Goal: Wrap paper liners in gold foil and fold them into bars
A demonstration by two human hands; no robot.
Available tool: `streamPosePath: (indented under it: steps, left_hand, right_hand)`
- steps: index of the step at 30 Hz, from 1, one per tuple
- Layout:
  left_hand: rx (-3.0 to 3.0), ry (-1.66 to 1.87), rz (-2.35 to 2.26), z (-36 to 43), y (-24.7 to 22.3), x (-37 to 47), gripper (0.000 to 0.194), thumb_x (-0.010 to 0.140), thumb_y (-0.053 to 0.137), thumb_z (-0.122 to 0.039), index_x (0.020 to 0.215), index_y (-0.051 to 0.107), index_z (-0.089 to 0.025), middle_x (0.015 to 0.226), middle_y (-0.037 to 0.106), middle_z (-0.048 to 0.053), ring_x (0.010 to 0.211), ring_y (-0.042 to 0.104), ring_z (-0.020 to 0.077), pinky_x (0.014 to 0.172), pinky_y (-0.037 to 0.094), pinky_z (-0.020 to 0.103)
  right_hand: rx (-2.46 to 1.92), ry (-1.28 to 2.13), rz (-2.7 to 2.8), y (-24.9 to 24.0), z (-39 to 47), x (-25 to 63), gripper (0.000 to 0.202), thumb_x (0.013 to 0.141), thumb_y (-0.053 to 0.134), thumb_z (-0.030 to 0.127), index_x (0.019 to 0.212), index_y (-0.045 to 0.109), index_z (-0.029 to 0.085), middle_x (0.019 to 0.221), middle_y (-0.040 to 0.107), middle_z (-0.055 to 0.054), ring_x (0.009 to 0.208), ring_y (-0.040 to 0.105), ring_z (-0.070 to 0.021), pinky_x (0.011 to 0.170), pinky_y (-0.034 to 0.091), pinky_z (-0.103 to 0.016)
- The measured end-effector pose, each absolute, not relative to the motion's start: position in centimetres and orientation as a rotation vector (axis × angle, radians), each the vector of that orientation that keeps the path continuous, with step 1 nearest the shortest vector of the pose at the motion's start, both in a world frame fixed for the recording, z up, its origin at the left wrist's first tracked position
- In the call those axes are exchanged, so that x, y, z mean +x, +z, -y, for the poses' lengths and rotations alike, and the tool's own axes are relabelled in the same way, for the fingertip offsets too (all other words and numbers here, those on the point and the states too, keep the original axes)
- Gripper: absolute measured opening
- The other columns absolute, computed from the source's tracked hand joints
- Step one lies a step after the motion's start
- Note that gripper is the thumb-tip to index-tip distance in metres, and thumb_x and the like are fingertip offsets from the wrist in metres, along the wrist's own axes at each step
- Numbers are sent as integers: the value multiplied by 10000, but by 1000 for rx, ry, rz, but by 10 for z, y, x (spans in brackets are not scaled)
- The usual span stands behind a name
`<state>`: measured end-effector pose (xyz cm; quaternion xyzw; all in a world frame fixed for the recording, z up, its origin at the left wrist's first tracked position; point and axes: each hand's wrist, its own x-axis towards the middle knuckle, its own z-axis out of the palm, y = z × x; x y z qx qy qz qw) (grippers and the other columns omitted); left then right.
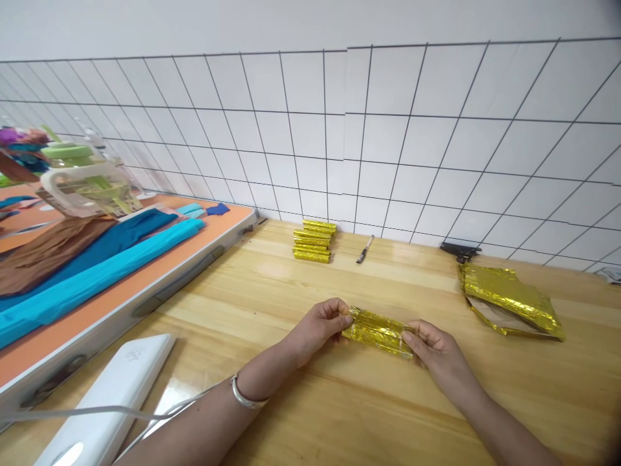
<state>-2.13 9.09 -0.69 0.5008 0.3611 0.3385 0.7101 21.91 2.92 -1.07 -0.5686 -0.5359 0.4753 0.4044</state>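
A strip of shiny gold foil, creased lengthwise, is stretched between my two hands just above the wooden table. My left hand, with a silver bangle on its wrist, pinches the strip's left end between thumb and fingers. At the right end, my right hand grips it with the thumb on top. Several folded gold foil pieces lie in a row near the wall. Off to the right rests a larger folded bundle of gold foil, its pale inner side partly showing.
A pen and a black clip-like object lie by the tiled wall. At left stands an orange-topped surface with turquoise cloth, brown cloth and a clear container. A white device with a cable sits lower left.
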Motion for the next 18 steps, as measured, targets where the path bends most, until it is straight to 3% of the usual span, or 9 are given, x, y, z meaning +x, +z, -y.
streamPosePath:
  steps: [6,11,18]
  left_hand:
    - [1153,673,-779,-91,-8,-22,255,741,638,-384,813,532,-164,644,537,-38,422,484,41,399,372,140]
    - [1095,676,-756,-92,-12,-22,198,770,610,-337,819,522,-166,605,567,-30,411,509,51,400,364,132]
    - [1089,712,-760,-90,-10,-20,190,780,597,-325,804,521,-152,611,583,-20,416,519,51,419,375,135]
  right_hand:
    - [-1505,1213,1248,-3,-27,217,522,662,589,622,923,643,173,586,544,16,458,479,-101,432,340,-211]
    - [-1481,1223,1170,-5,-28,218,535,649,634,585,990,640,172,631,578,3,457,494,-101,423,322,-214]
    - [-1333,1322,1168,-13,-26,225,432,811,537,472,1117,557,168,546,558,18,468,455,-86,445,296,-197]
